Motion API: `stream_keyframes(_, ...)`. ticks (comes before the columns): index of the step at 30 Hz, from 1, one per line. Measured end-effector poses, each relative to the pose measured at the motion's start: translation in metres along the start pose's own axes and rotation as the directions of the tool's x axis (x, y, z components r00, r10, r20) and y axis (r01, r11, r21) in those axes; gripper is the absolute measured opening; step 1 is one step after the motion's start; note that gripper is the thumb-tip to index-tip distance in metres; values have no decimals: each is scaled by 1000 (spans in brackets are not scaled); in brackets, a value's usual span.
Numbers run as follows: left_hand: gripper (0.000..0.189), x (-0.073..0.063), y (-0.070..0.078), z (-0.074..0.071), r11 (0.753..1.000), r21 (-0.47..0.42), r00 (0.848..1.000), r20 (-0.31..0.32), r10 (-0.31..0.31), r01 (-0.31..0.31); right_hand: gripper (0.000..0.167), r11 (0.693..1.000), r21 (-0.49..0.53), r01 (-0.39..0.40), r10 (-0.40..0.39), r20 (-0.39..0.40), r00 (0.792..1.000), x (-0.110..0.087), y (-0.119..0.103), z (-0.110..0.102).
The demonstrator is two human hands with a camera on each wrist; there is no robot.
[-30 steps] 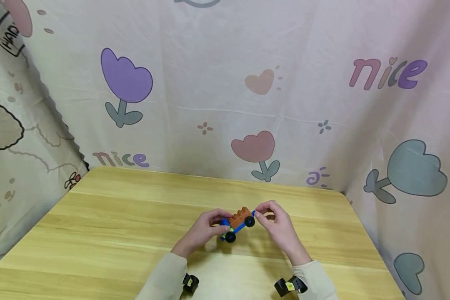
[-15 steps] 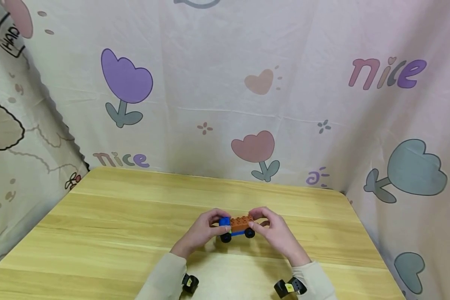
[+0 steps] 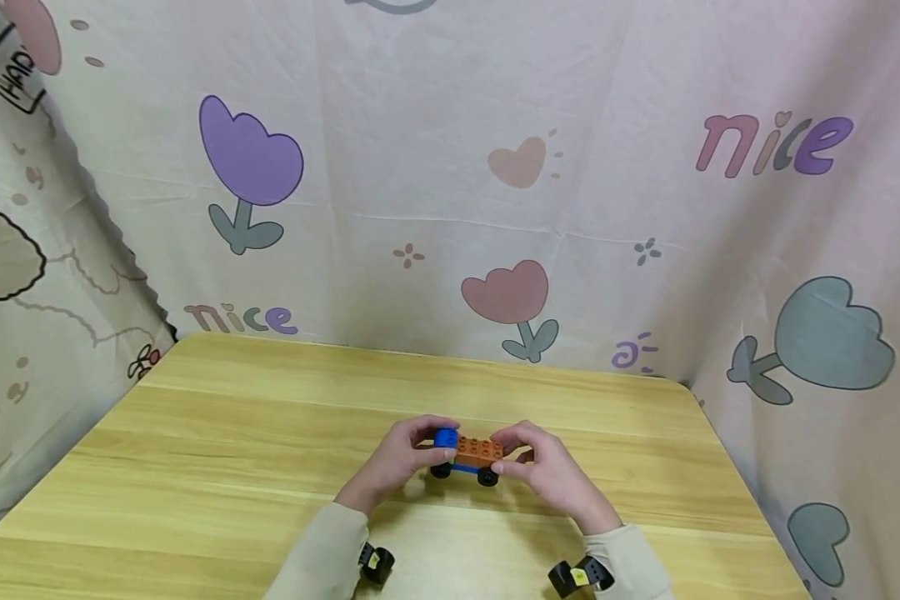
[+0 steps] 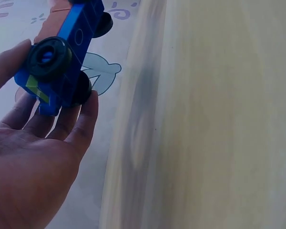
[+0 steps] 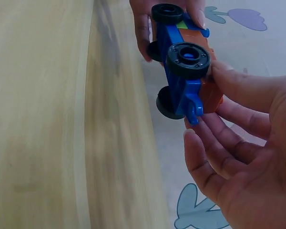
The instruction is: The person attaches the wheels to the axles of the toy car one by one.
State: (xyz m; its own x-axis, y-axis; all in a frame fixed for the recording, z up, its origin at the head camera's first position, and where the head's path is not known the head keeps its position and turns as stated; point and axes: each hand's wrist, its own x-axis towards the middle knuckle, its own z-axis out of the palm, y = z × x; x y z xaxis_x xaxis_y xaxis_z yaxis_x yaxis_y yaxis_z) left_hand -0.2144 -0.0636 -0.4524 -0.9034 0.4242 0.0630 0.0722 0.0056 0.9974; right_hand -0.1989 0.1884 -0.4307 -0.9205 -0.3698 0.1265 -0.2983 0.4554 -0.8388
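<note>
Both hands hold a toy brick truck [image 3: 478, 452] between them, level and just above the table in the head view. My left hand [image 3: 393, 462] grips the blue cab [image 3: 446, 437], thumb on the near side and fingers behind. At the other end my right hand [image 3: 551, 471] pinches the orange studded brick [image 5: 210, 98] that forms the load. In the right wrist view a blue hook [image 5: 194, 109] sticks out from the rear of the chassis, over the fingers. Black wheels [image 4: 48, 58] and a bit of lime green by the cab show in the left wrist view.
The light wooden table [image 3: 232, 450] stretches around the hands on all sides. A pale curtain [image 3: 390, 150] printed with flowers and words hangs behind it and along both sides. Black wrist cameras [image 3: 377, 564] are strapped below the sleeves.
The truck has swung from tilted, right end up, to level. My right hand has come down and left, from the blue hook to the orange brick. My left hand keeps the cab.
</note>
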Motion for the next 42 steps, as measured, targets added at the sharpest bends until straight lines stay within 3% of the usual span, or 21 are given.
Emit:
stream_keyframes(9, 49, 0, -4, -5, 999, -47, 1000, 13, 19, -18, 25, 999, -40, 1, -4, -70, 998, 1, -1, 3)
stream_keyframes(15, 43, 3, -2, -10, 1000, 11, 994, -107, 23, -22, 28, 998, -34, -51, 45, -158, 986, 4, -5, 4)
stream_keyframes(24, 33, 6, 3, -7, 997, 75, 965, -262, 21, -1, 29, 999, -34, -26, 19, -199, 980, 15, -2, 5)
stream_keyframes(31, 32, 9, 4, -6, 991, 137, 947, -318, 33, 11, 28, 999, -47, 4, -14, -208, 978, 23, 2, 8)
stream_keyframes(38, 32, 21, 5, -9, 983, 182, 932, -352, 90, -26, 29, 998, -58, 19, -32, -219, 975, 39, 1, 6)
stream_keyframes(42, 30, 30, 5, -12, 980, 200, 921, -384, 66, 13, 29, 997, -73, 17, -33, -215, 976, 51, 4, 2)
